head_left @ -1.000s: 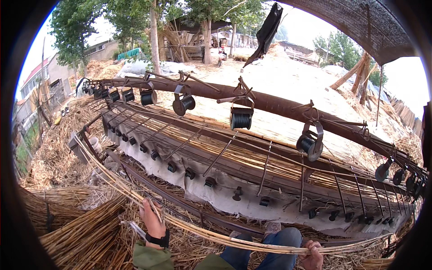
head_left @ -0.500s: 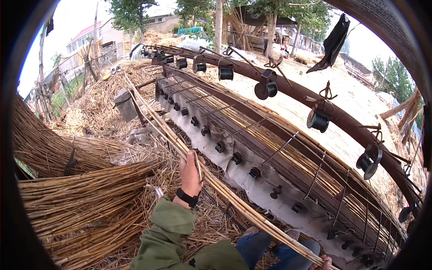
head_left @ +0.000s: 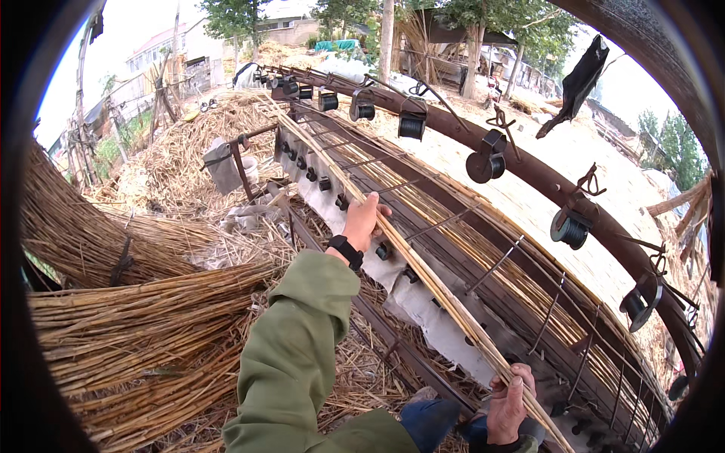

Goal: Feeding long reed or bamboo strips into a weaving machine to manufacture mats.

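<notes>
A thin bundle of long reed stalks [head_left: 434, 288] slants from the far middle down to the lower right. My left hand [head_left: 364, 222], with a dark band on its wrist, is closed round the stalks near their middle. Closer to me, my right hand [head_left: 507, 408] is closed round the same stalks toward their near end. The bundle lies over a rusty metal weaving frame [head_left: 472, 192] hung with black wire spools [head_left: 412, 125]. Below my left hand, a pale cloth strip [head_left: 332, 215] carries a lower row of spools, partly covered by the stalks.
Thin metal rods [head_left: 495, 266] stick out across the frame above a woven reed mat [head_left: 423, 189]. At my left lie thick piles of reeds [head_left: 143, 325], with loose straw [head_left: 189, 143] beyond. A dark scrap [head_left: 578, 87] hangs at upper right.
Both hands have moved the reed bundle forward and to the right, from beside the frame to over it. My right hand has come up into fuller view.
</notes>
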Tool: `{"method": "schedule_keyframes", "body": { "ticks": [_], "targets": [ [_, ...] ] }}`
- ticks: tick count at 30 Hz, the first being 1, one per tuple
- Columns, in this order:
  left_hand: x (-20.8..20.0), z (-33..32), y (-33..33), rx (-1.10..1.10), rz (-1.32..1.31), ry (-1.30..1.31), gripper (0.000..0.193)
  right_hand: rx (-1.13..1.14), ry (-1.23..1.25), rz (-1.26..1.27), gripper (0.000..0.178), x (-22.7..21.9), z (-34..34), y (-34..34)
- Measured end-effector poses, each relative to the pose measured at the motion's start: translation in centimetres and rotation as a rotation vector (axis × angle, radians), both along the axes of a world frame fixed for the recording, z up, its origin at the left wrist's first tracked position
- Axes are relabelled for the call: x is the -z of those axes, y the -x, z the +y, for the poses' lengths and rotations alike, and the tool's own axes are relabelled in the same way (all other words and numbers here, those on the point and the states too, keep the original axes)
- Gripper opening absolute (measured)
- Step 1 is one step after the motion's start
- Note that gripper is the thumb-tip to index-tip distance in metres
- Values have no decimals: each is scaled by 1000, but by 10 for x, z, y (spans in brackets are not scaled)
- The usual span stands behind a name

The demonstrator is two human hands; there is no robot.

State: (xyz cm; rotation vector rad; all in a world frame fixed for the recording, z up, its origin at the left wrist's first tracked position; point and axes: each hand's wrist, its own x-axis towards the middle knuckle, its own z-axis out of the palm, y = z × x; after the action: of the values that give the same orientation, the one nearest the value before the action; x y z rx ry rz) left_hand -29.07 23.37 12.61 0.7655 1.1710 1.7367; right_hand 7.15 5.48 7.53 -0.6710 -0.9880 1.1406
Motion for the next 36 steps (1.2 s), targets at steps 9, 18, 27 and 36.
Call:
{"method": "schedule_keyframes", "body": {
  "ticks": [9,18,27,36],
  "targets": [
    [30,-8,-58,109,-113,75,22,-53,-1,-116,16,-1,41,63],
    [26,-6,-49,28,-156,106,21,-67,-266,-289,20,-7,28,45],
    [17,-36,-71,250,-315,12,19,-112,-234,-216,17,-25,31,37],
    [5,-43,-93,345,-293,-17,18,89,-259,-131,25,-38,-1,-28]
  ]
}}
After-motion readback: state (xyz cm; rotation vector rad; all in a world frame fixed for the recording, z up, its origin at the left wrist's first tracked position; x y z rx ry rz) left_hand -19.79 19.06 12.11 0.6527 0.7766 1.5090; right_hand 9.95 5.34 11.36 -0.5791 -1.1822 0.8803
